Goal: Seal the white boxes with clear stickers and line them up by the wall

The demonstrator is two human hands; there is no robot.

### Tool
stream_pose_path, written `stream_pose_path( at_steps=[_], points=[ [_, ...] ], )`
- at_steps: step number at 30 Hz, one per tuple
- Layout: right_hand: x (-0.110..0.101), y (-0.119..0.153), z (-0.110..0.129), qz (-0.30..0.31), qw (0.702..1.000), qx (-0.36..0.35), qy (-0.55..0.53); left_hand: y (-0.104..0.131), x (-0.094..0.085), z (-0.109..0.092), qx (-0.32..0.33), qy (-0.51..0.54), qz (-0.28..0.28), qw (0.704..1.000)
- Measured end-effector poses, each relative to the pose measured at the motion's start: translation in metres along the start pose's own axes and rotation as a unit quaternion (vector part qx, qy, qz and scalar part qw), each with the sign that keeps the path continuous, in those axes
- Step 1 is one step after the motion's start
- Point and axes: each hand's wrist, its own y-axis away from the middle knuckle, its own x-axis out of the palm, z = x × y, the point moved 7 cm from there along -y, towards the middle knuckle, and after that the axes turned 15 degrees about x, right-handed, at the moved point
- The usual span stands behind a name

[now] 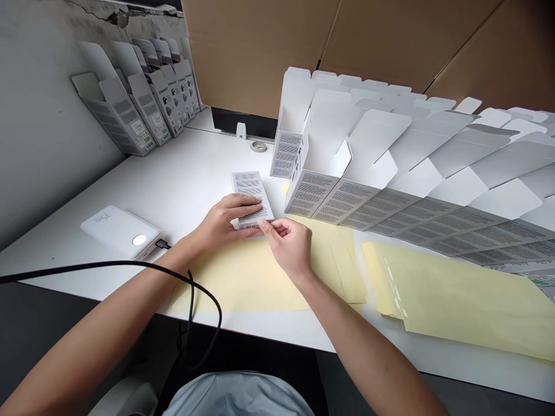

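A small printed carton (pixel 250 188) lies flat on the white table in front of me, its near end toward my body. My left hand (pixel 223 218) grips it from the left, with fingers across the top face and the thumb along the near end. At the near right corner, my right hand (pixel 288 240) pinches the carton's end between thumb and curled fingers. Exactly what the right fingertips grip there is partly hidden. Under both hands, yellow sheets (pixel 247 283) cover part of the table.
Open-topped cartons (pixel 355 196) stand in a long row at the right; several more (pixel 130 115) lean on the left wall. A white power bank (pixel 119 231) with a black cable (pixel 108 264) lies at left. Yellow sheets are stacked (pixel 459 294) at right. Large cardboard (pixel 260 52) stands behind.
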Motion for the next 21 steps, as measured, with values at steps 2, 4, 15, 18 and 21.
stream_pose_path(
  at_steps=[2, 4, 15, 18, 21],
  points=[
    [-0.009, -0.003, 0.005, -0.055, 0.995, -0.057, 0.060, 0.000, 0.000, 0.000, -0.003, 0.003, 0.002, 1.000],
    [-0.016, -0.004, 0.014, -0.102, 0.981, -0.125, 0.106, 0.000, 0.001, 0.000, -0.005, 0.005, 0.005, 1.000],
    [-0.001, -0.013, 0.033, 0.042, 0.954, -0.269, 0.123, 0.001, 0.002, 0.001, 0.005, -0.004, 0.000, 1.000],
    [0.003, -0.010, 0.033, 0.024, 0.955, -0.276, 0.111, 0.001, 0.002, 0.001, 0.019, -0.003, -0.007, 1.000],
    [0.005, -0.011, 0.031, -0.001, 0.957, -0.266, 0.113, 0.001, 0.002, 0.001, 0.029, 0.003, -0.011, 1.000]
  ],
)
